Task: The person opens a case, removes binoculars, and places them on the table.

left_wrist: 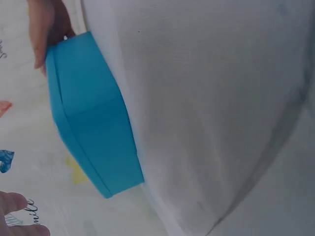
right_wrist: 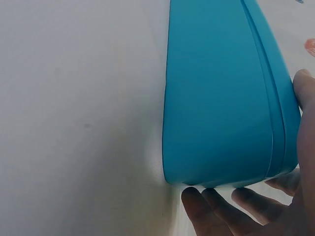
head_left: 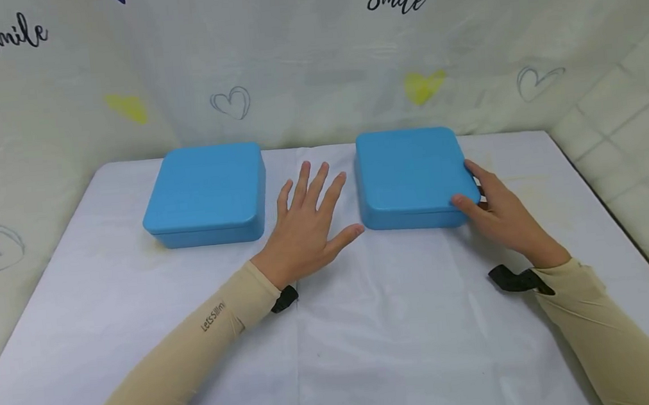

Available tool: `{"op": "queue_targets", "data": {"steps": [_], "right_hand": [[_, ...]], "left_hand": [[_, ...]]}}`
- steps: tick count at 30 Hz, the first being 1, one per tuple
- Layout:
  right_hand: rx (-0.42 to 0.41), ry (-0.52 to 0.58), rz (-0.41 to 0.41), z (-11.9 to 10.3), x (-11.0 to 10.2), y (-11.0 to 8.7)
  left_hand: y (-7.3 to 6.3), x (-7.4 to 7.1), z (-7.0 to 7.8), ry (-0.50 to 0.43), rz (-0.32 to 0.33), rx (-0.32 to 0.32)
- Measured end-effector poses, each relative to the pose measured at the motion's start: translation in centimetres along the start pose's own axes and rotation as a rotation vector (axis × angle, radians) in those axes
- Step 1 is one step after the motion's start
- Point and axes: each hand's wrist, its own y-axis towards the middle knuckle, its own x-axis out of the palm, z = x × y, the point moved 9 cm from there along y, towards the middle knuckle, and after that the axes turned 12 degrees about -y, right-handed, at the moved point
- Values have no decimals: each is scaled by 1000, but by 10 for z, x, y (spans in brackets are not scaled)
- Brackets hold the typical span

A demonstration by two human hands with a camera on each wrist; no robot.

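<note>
Two matching blue lidded boxes rest on the white-covered table. My right hand (head_left: 499,216) holds the right blue box (head_left: 411,172) by its right side, with the thumb on the lid near the front corner and the fingers against the side wall. In the right wrist view, those fingertips (right_wrist: 197,194) meet the end of the box. My left hand (head_left: 304,236) is spread between the boxes, its fingers straight and apart and nothing in it. Its thumb tip comes close to the right box; contact cannot be told. The left blue box (head_left: 204,190) stands untouched, lid closed.
A white cloth (head_left: 393,325) covers the table. Behind it hangs a pale backdrop (head_left: 311,55) printed with hearts and "Smile" lettering. Black straps (head_left: 519,277) show at both wrists, beside beige sleeves (head_left: 193,355). The table's right edge (head_left: 628,227) runs past the right arm.
</note>
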Motion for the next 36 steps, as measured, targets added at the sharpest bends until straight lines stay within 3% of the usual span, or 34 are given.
{"op": "queue_targets", "data": {"steps": [17, 22, 36], "right_hand": [[24, 19, -6, 3, 2, -3], [37, 28, -17, 2, 2, -4], [34, 41, -18, 2, 1, -5]], "left_hand": [[34, 33, 0, -61, -61, -58], [42, 41, 1, -128, -97, -83], [57, 55, 0, -323, -89, -117]]}}
